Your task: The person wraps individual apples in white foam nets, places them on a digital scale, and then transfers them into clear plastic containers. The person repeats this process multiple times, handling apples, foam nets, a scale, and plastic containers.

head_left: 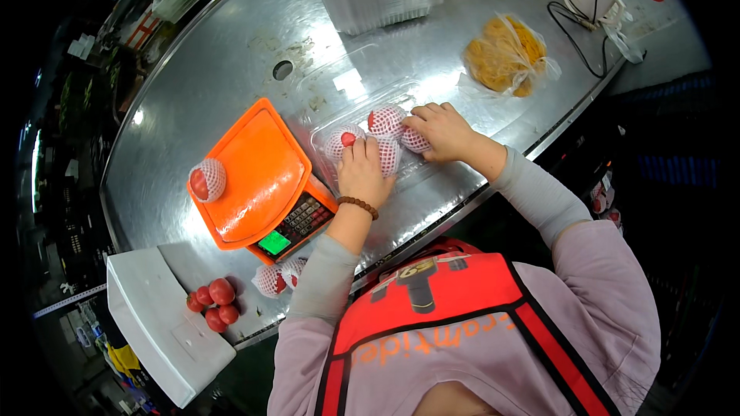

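– Around the middle of the frame, the left hand (365, 174) has its fingers close together, tips resting on the netted tomatoes (385, 119). The right hand (445, 132) curls over the rightmost one. Undersides are hidden, so can't tell how hard either one's pinching.

– Where are they sitting?

– All four in a clear tray (328, 166), just right of the orange scale (258, 185). Flimsy-looking plastic, probably flexes if lifted by one edge.

– And the tomatoes?

– Likely lightish but bruisable. The net looks soft and might slip on the skin, so best cupped round the sides. Same for the single netted tomato (213, 179) on the scale. The bare tomatoes (222, 291), lower left, look slicker tbh.
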`<state>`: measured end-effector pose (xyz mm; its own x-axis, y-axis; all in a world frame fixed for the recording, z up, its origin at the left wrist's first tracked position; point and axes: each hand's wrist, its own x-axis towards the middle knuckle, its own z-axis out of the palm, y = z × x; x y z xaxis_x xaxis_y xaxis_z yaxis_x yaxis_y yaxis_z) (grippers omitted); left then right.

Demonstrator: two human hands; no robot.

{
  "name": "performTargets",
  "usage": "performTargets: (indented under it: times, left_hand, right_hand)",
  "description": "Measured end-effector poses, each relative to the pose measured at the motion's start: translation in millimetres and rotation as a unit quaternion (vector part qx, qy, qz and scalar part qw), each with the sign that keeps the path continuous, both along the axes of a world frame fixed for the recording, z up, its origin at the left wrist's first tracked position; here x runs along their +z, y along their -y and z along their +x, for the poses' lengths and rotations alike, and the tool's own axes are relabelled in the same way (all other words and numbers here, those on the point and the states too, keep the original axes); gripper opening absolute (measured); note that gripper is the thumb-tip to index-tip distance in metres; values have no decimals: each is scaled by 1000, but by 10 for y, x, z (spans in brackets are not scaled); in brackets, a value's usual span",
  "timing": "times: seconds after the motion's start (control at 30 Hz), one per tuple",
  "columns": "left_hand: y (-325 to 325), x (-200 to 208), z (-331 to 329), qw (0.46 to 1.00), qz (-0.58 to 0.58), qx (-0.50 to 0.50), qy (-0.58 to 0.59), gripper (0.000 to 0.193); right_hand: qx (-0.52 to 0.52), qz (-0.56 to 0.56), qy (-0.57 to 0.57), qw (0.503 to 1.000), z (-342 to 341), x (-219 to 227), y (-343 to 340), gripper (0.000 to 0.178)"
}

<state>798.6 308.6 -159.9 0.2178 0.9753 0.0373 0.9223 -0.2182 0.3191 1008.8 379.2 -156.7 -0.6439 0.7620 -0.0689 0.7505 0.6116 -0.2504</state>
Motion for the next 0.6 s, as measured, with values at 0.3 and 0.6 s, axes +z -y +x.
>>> performTargets:
  times: [0.3, 0.6]
  left_hand:
    - [1, -140, -109, 998, 20, -55, 26, 71]
    - [43, -200, -98, 991, 60, -44, 113, 66]
  right_hand:
    - [-22, 84, -65, 994, 15, -131, -123, 67]
    - [-195, -38, -51, 979, -611, -143, -275, 62]
